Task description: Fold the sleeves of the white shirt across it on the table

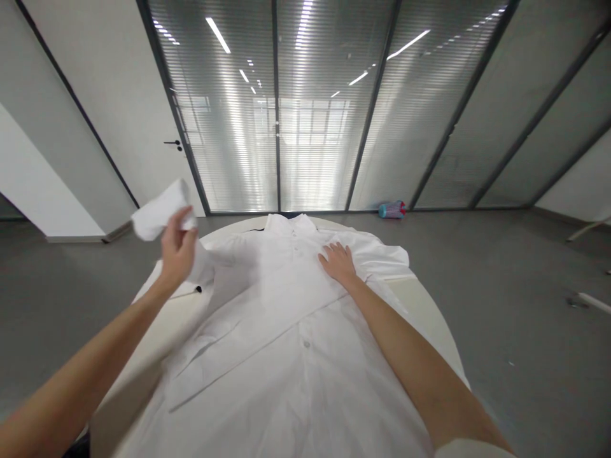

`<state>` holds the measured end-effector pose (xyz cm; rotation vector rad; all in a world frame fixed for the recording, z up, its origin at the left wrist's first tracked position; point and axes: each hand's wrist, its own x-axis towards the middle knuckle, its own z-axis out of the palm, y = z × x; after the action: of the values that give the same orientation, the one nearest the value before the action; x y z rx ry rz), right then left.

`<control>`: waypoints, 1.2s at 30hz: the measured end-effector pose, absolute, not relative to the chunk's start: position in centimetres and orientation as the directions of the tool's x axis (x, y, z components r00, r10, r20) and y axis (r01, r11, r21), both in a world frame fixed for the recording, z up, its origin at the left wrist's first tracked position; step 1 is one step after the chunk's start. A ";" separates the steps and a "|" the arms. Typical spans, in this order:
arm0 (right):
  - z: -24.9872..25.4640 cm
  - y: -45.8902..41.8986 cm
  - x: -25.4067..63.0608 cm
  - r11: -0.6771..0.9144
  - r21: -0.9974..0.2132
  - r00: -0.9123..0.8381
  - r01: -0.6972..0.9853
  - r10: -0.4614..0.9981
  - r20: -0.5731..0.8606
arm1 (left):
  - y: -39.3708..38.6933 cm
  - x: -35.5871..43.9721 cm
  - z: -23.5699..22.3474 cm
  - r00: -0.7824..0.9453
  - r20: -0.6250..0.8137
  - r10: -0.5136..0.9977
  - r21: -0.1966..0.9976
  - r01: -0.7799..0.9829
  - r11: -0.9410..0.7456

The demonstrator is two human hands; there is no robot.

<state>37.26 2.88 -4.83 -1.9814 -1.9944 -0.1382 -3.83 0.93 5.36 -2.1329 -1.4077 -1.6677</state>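
1 shirt [286,318] flat on desk [429,312] | L hand [177,249] pinching sleeve [160,213], raised | R hand [338,262] spread, pressing shirt | 1 bottle(?) [392,209] on floor

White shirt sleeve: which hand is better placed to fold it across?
Left. The left hand already grips the lifted sleeve; the right hand lies flat on the white button-up shirt.

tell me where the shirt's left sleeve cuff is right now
In the head view it is lifted off the table at upper left, gripped in the left hand, while the right hand presses the shirt chest.
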 end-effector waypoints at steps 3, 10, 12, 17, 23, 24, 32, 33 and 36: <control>-3.8 3.4 36.7 0.166 -0.501 0.041 0.849 0.926 0.376 | -1.0 4.1 4.6 0.399 0.679 0.616 0.223 0.687 -0.691; -1.2 4.6 36.4 -0.164 -0.953 0.146 0.254 0.981 -0.130 | -5.1 10.4 -0.7 0.917 0.226 0.330 -0.082 0.355 -0.931; -0.8 4.4 36.5 -0.127 -0.921 0.193 0.367 0.980 -0.058 | -5.9 9.2 -0.7 0.886 0.281 0.368 -0.046 0.395 -0.917; 0.2 3.3 33.0 0.242 -0.713 -0.080 0.658 0.964 0.253 | -7.6 5.6 0.3 0.879 0.315 0.358 0.067 0.356 -0.932; 1.7 1.6 25.4 0.377 -0.284 -0.338 0.882 0.924 0.178 | -9.3 3.2 -0.6 0.895 0.239 0.376 0.156 0.347 -0.925; 2.0 1.4 24.7 0.373 -0.220 -0.353 0.901 0.927 0.126 | -9.6 2.9 -0.8 0.890 0.236 0.389 0.176 0.355 -0.918; 5.8 -0.4 26.6 0.286 -0.273 -0.218 0.919 0.942 0.254 | -9.9 2.3 -1.3 0.868 0.246 0.431 0.286 0.360 -0.888; 6.7 -0.8 27.7 0.282 -0.339 -0.163 0.897 0.927 0.338 | -9.6 2.4 -1.3 0.866 0.241 0.437 0.291 0.365 -0.884; 9.8 -2.6 31.9 0.332 -0.571 0.023 0.751 0.851 0.525 | -8.2 3.1 -1.6 0.869 0.234 0.435 0.279 0.369 -0.887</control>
<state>31.89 -2.63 9.80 -1.4375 -1.7420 0.1469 3.06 -8.22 -1.56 -3.2556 -0.7101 -0.4979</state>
